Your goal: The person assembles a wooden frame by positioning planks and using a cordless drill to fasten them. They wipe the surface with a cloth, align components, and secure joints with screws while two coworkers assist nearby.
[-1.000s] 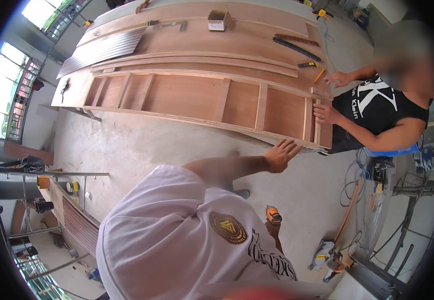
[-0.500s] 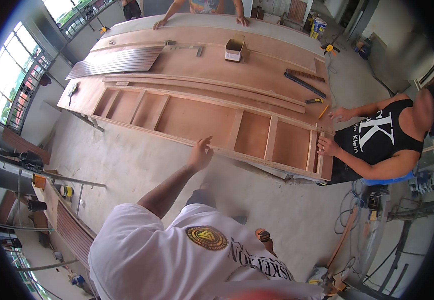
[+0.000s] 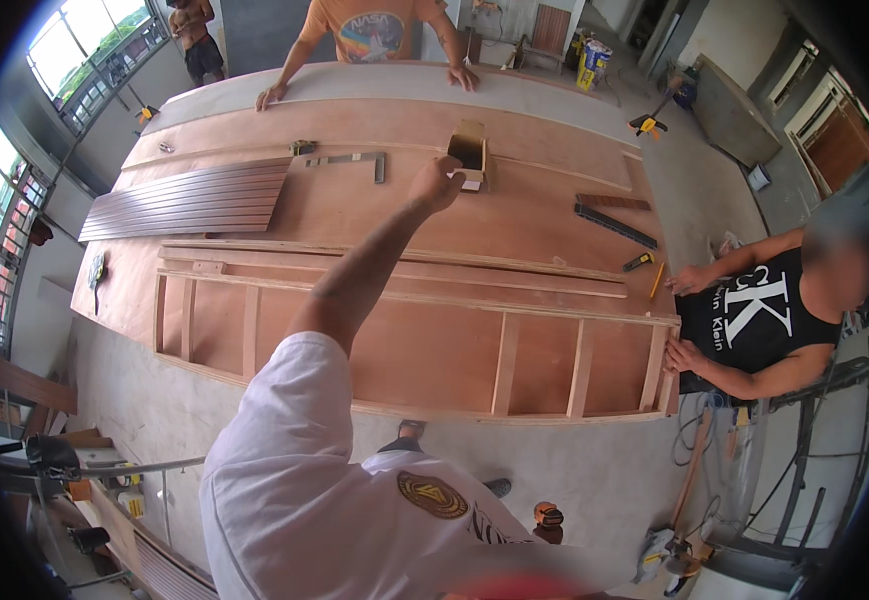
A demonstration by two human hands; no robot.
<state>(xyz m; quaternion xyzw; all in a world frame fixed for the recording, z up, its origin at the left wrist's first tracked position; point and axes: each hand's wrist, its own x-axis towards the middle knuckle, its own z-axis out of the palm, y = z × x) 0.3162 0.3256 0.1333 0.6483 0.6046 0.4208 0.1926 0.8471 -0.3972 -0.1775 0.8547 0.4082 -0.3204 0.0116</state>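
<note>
My left hand (image 3: 437, 184) reaches far across the table to a small open cardboard box (image 3: 471, 152). Its fingers are bent in at the box's near left rim; their tips are partly hidden. Under my outstretched arm lies a long wooden frame (image 3: 503, 364) with crosspieces, along the near side of the table. Low beside my body, my right hand (image 3: 549, 535) shows only in part, closed around an orange-and-black tool (image 3: 548, 515), whose lower part is out of sight.
A person at the right holds the frame's end; another leans on the table's (image 3: 535, 225) far edge. A ribbed brown panel (image 3: 190, 200), a metal square (image 3: 380, 167), a black strip (image 3: 615, 226), a tape measure (image 3: 639, 261) and a yellow pencil (image 3: 658, 280) lie about.
My left hand has gone from the frame's near edge forward to the cardboard box. The view has shifted, and I stand closer to the table. My right hand still holds the orange-and-black tool.
</note>
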